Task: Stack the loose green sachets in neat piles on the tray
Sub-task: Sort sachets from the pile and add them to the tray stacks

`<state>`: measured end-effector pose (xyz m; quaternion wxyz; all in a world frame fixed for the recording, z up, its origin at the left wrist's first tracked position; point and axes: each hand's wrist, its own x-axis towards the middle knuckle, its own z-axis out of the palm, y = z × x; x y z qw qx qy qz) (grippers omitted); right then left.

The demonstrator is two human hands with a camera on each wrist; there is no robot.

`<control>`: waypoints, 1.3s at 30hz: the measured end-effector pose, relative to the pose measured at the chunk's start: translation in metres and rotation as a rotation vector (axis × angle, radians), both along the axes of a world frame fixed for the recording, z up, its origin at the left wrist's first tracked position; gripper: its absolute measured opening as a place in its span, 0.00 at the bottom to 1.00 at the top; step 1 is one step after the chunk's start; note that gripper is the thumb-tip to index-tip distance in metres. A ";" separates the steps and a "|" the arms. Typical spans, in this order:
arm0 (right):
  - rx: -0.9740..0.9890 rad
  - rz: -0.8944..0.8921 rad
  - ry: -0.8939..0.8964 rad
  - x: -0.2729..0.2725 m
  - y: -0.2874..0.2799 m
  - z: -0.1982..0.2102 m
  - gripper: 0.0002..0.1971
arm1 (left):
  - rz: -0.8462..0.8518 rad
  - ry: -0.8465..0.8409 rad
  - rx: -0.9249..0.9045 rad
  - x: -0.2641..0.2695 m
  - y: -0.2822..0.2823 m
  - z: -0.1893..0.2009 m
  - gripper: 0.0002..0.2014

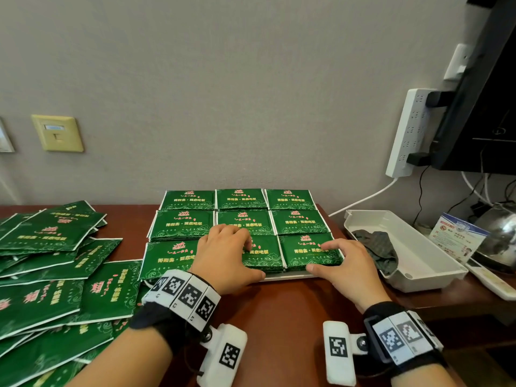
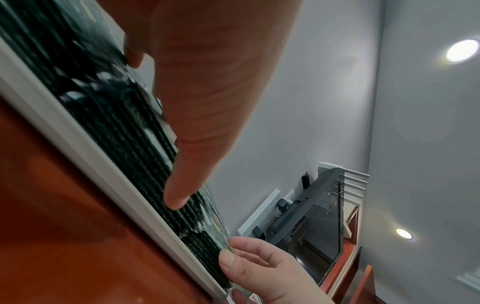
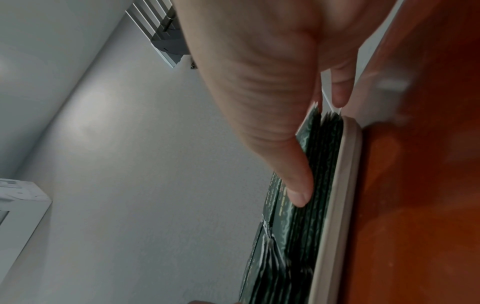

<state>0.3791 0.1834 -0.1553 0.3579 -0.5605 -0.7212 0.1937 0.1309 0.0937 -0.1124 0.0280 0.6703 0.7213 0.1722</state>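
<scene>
so there's a white tray [image 1: 282, 277] sitting on a reddish-brown desk [image 1: 279, 325], pushed up toward the grey wall, and it's packed with green sachets in a three-by-three grid of piles [image 1: 243, 220]. everything else i'll place off that tray.

the left hand [image 1: 223, 256] is on the tray's front middle pile [image 1: 262, 255] — fingers curled down over the top sachet, thumb pressed against the pile's near edge. from the left wrist view you can see that thumb flat on the stacked edges just above the tray rim [image 2: 85, 158].

the right hand [image 1: 339, 262] is on the front right pile [image 1: 307, 251], fingers spread over the top, thumb against the near edge — so it's pinching the pile rather than lying flat. the right wrist view shows the same thing, thumb pushed into the sachet edges right beside the rim [image 3: 335, 205].

left of the tray there's a big messy heap of loose sachets [image 1: 53, 269], overlapping at all angles, the nearest ones touching the tray's front left corner.

right of the tray sits a white plastic bin [image 1: 418, 263] with a dark crumpled cloth [image 1: 377, 247] in it. above that, a white power strip [image 1: 407, 132] is on the wall next to a black screen [image 1: 480, 107].
</scene>
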 end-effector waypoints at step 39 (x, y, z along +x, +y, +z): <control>-0.244 0.667 0.093 -0.181 -0.196 0.046 0.10 | 0.082 0.080 -0.382 -0.134 -0.198 0.070 0.13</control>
